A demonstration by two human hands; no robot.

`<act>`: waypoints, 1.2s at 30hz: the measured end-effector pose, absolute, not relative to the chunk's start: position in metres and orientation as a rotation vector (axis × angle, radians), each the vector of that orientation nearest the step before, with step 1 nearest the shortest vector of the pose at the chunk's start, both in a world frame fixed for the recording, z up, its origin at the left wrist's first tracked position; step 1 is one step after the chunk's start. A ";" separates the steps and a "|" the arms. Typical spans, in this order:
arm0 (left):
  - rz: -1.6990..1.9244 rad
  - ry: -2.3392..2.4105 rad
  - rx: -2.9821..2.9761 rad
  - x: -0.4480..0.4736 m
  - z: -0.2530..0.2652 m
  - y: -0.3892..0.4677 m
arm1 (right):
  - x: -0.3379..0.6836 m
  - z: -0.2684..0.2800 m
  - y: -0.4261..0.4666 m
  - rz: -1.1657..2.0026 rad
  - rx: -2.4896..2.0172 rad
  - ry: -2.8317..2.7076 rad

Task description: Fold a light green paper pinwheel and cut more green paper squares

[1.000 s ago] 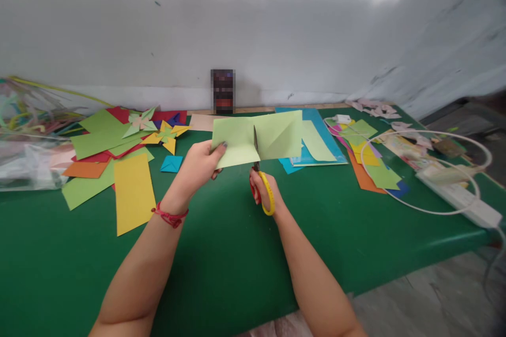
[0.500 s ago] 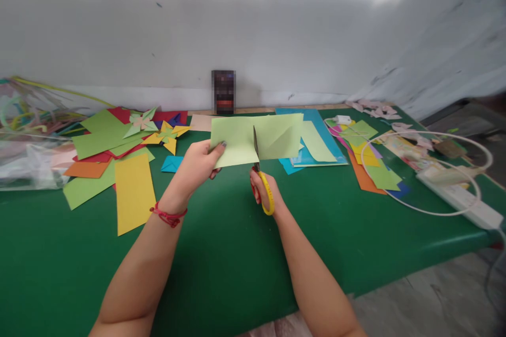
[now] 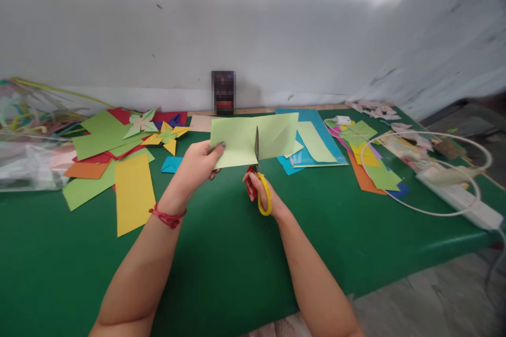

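Observation:
A light green sheet of paper (image 3: 237, 139) is held up above the table by my left hand (image 3: 201, 160), whose thumb presses on its near left corner. My right hand (image 3: 259, 187) grips a pair of scissors (image 3: 265, 197) with yellow and red handles, fingers through the loops. The dark blades stand across the middle of the sheet, and the paper is slit from its near edge along them. The right part of the sheet tilts away from the left part. The far ends of my left fingers are hidden behind the paper.
On the green table (image 3: 221, 263), coloured papers and folded paper pinwheels (image 3: 168, 136) lie left. A blue folder (image 3: 322, 142) is at the back right, near loose sheets, a white cable and a power strip (image 3: 460, 200). A dark pixelated object (image 3: 224, 92) leans against the wall.
My right hand's fingers have spread the scissor handles wider. The right part of the sheet has swung slightly leftward. My left hand keeps its hold in about the same place.

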State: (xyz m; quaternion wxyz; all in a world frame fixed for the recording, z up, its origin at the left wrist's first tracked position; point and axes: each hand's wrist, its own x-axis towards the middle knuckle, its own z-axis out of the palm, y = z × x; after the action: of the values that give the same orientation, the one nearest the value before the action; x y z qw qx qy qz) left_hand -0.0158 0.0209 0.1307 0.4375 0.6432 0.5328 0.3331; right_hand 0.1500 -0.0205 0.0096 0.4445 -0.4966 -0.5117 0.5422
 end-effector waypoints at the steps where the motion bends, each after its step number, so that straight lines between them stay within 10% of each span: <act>1: 0.828 1.320 1.596 -0.016 0.131 0.021 | 0.150 0.010 -0.020 1.346 -1.239 -1.268; 36: 0.796 1.283 1.541 -0.012 0.128 0.020 | 0.148 0.022 -0.026 1.147 -1.429 -1.166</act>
State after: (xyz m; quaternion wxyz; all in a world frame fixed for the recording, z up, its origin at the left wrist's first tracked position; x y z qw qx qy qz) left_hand -0.0116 0.0203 0.1280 0.4727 0.6294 0.5242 0.3250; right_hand 0.1479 -0.0264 0.0225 0.4660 -0.5820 -0.4750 0.4674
